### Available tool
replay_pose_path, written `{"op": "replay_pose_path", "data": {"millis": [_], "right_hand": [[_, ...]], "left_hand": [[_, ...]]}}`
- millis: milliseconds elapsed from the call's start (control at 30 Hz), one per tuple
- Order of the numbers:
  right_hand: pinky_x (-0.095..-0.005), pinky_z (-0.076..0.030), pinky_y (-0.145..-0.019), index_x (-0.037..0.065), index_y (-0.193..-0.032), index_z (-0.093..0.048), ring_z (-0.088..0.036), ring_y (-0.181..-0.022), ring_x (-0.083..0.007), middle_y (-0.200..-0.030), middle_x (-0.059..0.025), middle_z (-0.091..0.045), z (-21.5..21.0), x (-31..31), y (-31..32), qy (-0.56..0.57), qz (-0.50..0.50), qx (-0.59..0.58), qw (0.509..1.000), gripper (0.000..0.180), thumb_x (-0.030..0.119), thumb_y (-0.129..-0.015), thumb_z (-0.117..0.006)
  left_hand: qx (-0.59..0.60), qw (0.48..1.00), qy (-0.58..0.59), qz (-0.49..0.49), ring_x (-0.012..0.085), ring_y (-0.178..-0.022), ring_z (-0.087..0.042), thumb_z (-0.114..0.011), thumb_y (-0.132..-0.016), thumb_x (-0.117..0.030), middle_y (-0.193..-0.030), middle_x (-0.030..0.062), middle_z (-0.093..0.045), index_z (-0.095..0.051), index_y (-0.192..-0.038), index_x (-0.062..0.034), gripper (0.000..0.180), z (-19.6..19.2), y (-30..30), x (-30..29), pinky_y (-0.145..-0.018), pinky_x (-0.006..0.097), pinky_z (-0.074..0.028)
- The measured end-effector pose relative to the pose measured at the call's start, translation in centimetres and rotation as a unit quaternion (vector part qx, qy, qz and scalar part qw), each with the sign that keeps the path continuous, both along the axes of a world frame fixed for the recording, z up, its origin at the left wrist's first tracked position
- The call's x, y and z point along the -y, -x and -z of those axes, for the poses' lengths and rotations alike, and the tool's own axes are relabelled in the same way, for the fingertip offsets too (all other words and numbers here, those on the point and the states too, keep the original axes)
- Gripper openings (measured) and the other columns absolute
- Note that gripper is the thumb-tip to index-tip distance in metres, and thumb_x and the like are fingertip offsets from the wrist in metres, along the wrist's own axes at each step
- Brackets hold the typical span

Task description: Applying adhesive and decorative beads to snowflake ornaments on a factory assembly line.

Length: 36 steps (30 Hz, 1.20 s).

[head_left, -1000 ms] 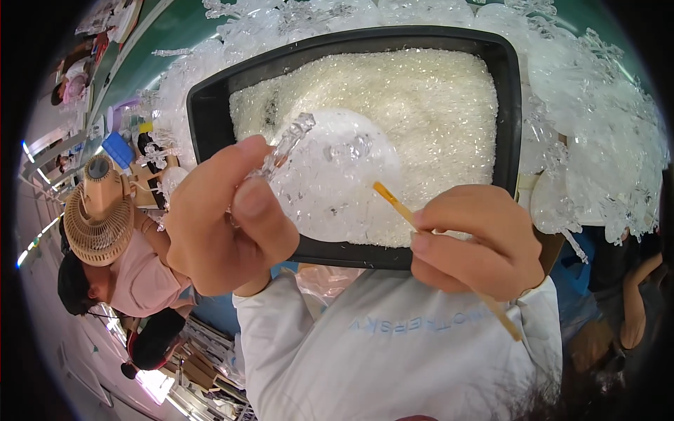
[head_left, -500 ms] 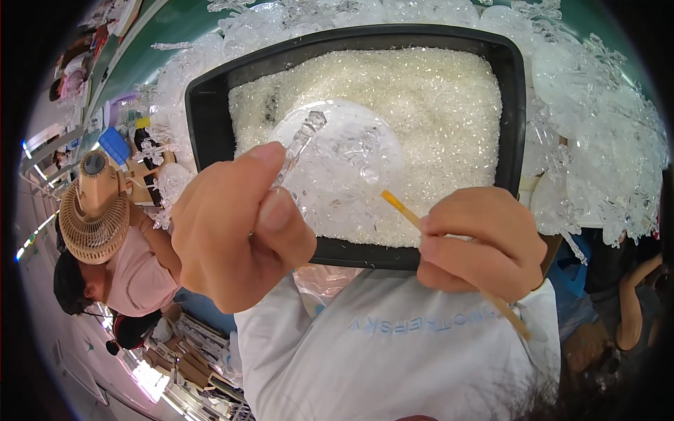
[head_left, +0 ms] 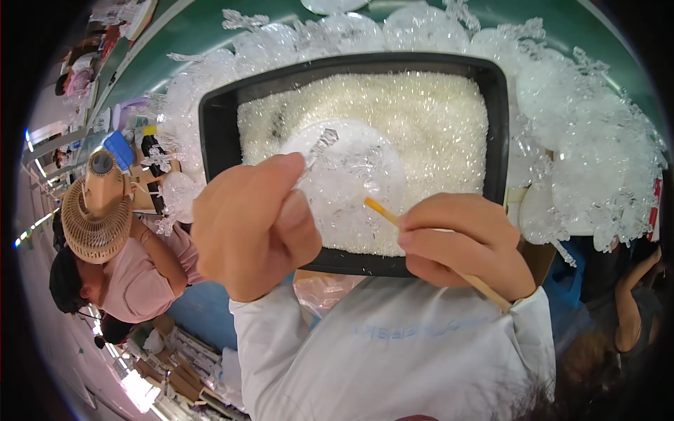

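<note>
Pinched in my closed left hand is a clear plastic piece with a faceted tip that pokes out above the fingers. Its lower part is hidden by the hand. Behind it a pale round disc shows over the glitter; I cannot tell whether the two are joined. My right hand grips a thin paintbrush with yellow bristles, its wooden handle running down toward the wrist. The bristle tip points at the disc area, close to or touching clear plastic. Below both hands lies a black tray of sparkling pale flakes.
Many clear discs and branched ornaments crowd the green table around the tray. A beige fan stands at the left, near a person in pink. Another person's arm shows at the right.
The view has shifted, showing more of the far table edge. My hands have come slightly closer together, and the brush tip sits a little farther left. Both grips stay the same.
</note>
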State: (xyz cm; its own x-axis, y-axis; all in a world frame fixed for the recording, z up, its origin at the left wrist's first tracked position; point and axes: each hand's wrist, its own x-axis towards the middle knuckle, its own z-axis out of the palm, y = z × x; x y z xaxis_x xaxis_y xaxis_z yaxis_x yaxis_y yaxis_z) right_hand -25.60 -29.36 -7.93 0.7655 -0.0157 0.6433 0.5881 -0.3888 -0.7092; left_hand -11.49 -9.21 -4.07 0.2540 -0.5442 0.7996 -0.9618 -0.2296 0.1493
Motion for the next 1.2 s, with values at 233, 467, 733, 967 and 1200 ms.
{"op": "replay_pose_path", "data": {"millis": [233, 467, 733, 967, 1200], "right_hand": [[-0.0274, -0.052, -0.059, -0.001, -0.094, -0.069, -0.064, -0.063, -0.0232, -0.081, -0.0132, -0.069, -6.0, -0.7, -0.2, -0.033, 0.141, 0.011, 0.989, 0.015, -0.009, -0.081, -0.066], [-0.0339, -0.055, -0.074, 0.003, -0.101, -0.074, -0.07, -0.076, -0.0268, -0.08, -0.0116, -0.071, -8.8, 2.5, -13.3, 0.222, 0.259, -0.015, 0.94, 0.025, 0.018, -0.096, -0.054], [-0.0508, -0.06, -0.08, 0.009, -0.102, -0.078, -0.074, -0.099, -0.0363, -0.1, -0.0161, -0.075, -2.8, 9.0, -31.9, 0.538, 0.275, -0.17, 0.779, 0.02, 0.012, -0.088, -0.064], [-0.0472, -0.061, -0.079, 0.011, -0.102, -0.079, -0.074, -0.1, -0.033, -0.105, -0.0115, -0.077, -1.6, 12.7, -33.4, 0.65, 0.22, -0.202, 0.698, 0.018, 0.015, -0.089, -0.067], [-0.0451, -0.06, -0.074, 0.007, -0.093, -0.072, -0.074, -0.091, -0.0333, -0.097, -0.014, -0.074, -15.4, 10.8, -28.5, 0.509, 0.252, -0.2, 0.799, 0.013, 0.017, -0.088, -0.066]], "left_hand": [[0.048, 0.995, -0.003, -0.085, 0.0218, -0.059, -0.068, -0.068, -0.093, -0.007, -0.079, 0.009, -0.075, -0.075, -0.093, -0.0001, 0.01, -1.1, -0.9, -0.4, -0.057, 0.029, -0.052], [0.008, 0.995, 0.018, -0.094, 0.0225, -0.052, -0.064, -0.072, -0.09, -0.005, -0.072, 0.0091, -0.069, -0.07, -0.098, -0.0058, 0.008, -0.1, -3.1, -0.7, -0.049, 0.031, -0.048], [-0.023, 0.996, 0.022, -0.078, 0.0271, -0.052, -0.063, -0.069, -0.095, -0.011, -0.072, 0.0102, -0.069, -0.072, -0.1, -0.0079, 0.007, 0.4, -4.4, -0.8, -0.05, 0.034, -0.048], [-0.053, 0.995, 0.066, -0.052, 0.0254, -0.054, -0.067, -0.069, -0.094, -0.007, -0.071, 0.0102, -0.07, -0.069, -0.102, -0.0052, 0.008, 0.5, -4.4, -0.5, -0.05, 0.033, -0.051], [0.015, 0.994, 0.08, -0.07, 0.0173, -0.046, -0.058, -0.071, -0.095, -0.01, -0.06, 0.0047, -0.06, -0.072, -0.101, -0.0068, 0.007, 0.1, -4.9, -1.4, -0.047, 0.029, -0.043]]}}
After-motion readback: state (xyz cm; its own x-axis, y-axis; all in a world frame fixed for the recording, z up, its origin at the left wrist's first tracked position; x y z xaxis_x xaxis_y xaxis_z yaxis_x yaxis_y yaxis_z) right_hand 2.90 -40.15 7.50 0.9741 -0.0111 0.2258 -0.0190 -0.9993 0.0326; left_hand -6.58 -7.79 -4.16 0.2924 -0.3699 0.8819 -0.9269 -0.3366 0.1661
